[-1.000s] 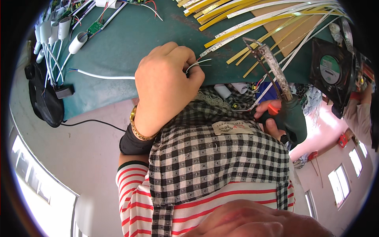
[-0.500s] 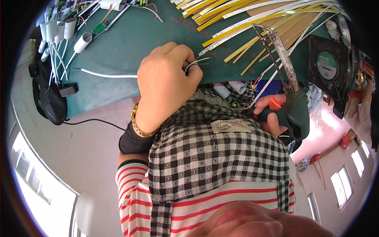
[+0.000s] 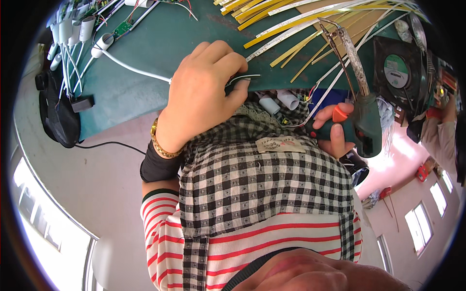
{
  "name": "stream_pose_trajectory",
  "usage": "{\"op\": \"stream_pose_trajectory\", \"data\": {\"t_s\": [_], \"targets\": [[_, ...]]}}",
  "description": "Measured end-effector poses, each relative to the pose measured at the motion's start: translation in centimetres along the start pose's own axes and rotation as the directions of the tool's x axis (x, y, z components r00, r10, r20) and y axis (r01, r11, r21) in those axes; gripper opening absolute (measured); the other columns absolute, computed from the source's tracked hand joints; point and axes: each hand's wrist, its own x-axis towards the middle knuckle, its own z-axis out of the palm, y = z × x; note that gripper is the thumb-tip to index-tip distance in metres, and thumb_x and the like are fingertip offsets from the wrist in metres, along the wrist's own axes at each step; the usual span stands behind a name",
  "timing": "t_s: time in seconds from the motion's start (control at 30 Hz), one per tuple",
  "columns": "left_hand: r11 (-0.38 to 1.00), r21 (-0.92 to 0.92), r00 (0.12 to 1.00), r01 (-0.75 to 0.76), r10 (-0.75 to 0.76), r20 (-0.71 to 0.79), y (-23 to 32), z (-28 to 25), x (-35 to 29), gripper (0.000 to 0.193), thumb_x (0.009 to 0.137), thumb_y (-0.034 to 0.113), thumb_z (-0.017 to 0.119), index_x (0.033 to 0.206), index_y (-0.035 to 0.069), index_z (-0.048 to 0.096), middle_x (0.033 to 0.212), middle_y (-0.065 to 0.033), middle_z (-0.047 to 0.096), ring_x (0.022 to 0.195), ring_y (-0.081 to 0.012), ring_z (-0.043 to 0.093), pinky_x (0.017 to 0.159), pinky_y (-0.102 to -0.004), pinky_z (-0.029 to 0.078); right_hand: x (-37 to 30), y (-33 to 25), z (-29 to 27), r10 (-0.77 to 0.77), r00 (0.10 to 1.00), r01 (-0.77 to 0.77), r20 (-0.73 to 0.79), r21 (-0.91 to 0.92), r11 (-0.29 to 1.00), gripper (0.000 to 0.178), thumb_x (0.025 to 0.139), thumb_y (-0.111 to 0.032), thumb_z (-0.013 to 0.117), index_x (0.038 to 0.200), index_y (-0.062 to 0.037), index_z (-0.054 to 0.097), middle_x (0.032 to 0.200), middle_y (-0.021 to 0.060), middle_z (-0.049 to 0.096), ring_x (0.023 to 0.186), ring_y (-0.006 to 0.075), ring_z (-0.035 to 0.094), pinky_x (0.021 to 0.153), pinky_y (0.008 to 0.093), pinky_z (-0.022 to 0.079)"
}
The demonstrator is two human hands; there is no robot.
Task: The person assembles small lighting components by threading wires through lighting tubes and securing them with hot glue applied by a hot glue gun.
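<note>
Left to right: 1 black mesh thing (image 3: 60, 115) with a thin cord (image 3: 114, 147), 1 small black block (image 3: 82, 103) beside it. White tubes (image 3: 73, 33), a crowded bunch with white leads, too many overlapping to count. 1 green circuit board (image 3: 122, 28) near them. 1 white cable (image 3: 138, 71) runs across to the left hand (image 3: 201, 80), 1 gold wristband (image 3: 163, 140) below it. Left hand: fingers curled, thumb and forefinger pinching thin wire (image 3: 250, 75), pale end poking out to the right; can't tell how it joins the cable, palm hides that. White and yellow strips (image 3: 279, 31), a fan of a dozen or more, partly over a brown sheet. Right hand (image 3: 336, 139): wrapped around the handle of 1 soldering gun (image 3: 367, 126), 1 orange trigger (image 3: 341, 114), tip pointing up, clear of the thin wire. 1 black fan (image 3: 399, 72), round label.

Lap of the checked apron (image 3: 264, 186): 2 loose white tubes (image 3: 279, 102) plus small parts, blurred.

Surface: green table (image 3: 145, 48), scuffed. Room: 1 large bright window (image 3: 48, 233) left, pale floor (image 3: 116, 169), another person's sleeve (image 3: 438, 133) right, at least 3 windows (image 3: 419, 224) lower right.
</note>
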Motion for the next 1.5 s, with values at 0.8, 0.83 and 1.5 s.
{"op": "stream_pose_trajectory", "data": {"t_s": [0.8,0.83,1.5], "targets": [[0.988,0.155,0.997,-0.022,0.011,0.072,0.4,1.3,0.2,0.013,0.067,0.007,0.068,0.075,0.007,0.058,0.076,-0.0055,0.051,0.072,-0.0251,0.051,0.061,-0.0355,0.044,0.5,0.3,0.1,-0.012,0.998,0.009,0.056,0.051,0.999,0.037,0.090,-0.009,0.050,0.125,-0.0040,0.040,0.094,0.0177,0.058,0.078,0.0198,0.058,0.070,0.0336,0.049],[0.987,0.157,0.997,-0.023,0.011,0.073,0.5,1.3,0.1,0.013,0.067,0.007,0.068,0.075,0.007,0.058,0.076,-0.0055,0.051,0.072,-0.0251,0.051,0.061,-0.0355,0.044,0.5,0.3,0.1,-0.013,0.998,0.010,0.055,0.054,0.999,0.037,0.090,-0.009,0.050,0.125,-0.0040,0.040,0.094,0.0177,0.058,0.078,0.0198,0.058,0.070,0.0336,0.049],[0.948,0.316,0.980,0.044,0.021,-0.198,0.7,1.7,0.0,0.015,0.069,0.000,0.061,0.077,0.008,0.051,0.054,-0.0056,0.051,0.044,-0.0237,0.050,0.041,-0.0326,0.039,0.9,1.4,1.0,-0.009,0.998,0.001,0.068,0.123,0.992,0.040,0.086,-0.013,0.055,0.122,-0.0036,0.042,0.090,0.0178,0.060,0.069,0.0193,0.059,0.065,0.0319,0.049]]}}
